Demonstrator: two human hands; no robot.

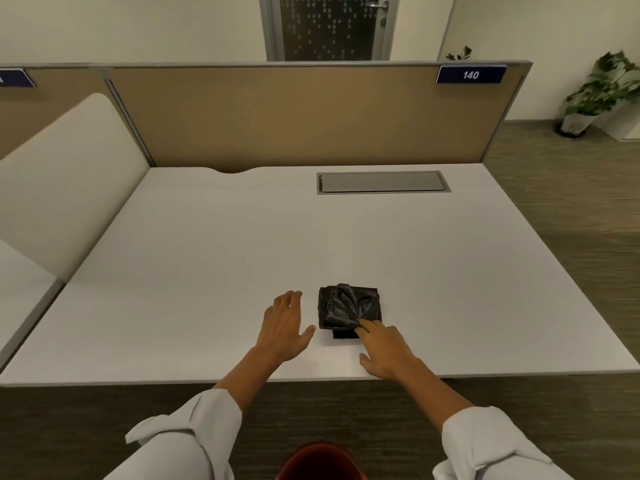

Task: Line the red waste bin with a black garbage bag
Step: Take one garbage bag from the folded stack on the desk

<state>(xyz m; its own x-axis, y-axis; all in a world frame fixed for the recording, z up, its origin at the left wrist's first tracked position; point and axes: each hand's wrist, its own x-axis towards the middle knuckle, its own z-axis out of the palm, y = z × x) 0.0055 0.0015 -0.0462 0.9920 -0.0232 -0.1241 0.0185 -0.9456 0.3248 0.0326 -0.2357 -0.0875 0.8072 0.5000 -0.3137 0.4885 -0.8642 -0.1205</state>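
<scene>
Lying folded on the white desk (207, 258), the black garbage bag (348, 308) meets your right hand (384, 348) fingertips at its near corner. Your left hand (284, 323) hovers spread just left of it. Below the bag, the red waste bin (320, 462) stands on the floor.

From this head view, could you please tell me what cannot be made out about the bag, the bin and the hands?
- Red waste bin: only its rim shows; the bottom frame edge cuts off the rest.
- Folded black garbage bag: its near corner is hidden under the right hand; whether those fingers pinch or merely touch it is unclear.
- Left hand: spread open beside the bag; contact with the desk is unclear.
</scene>
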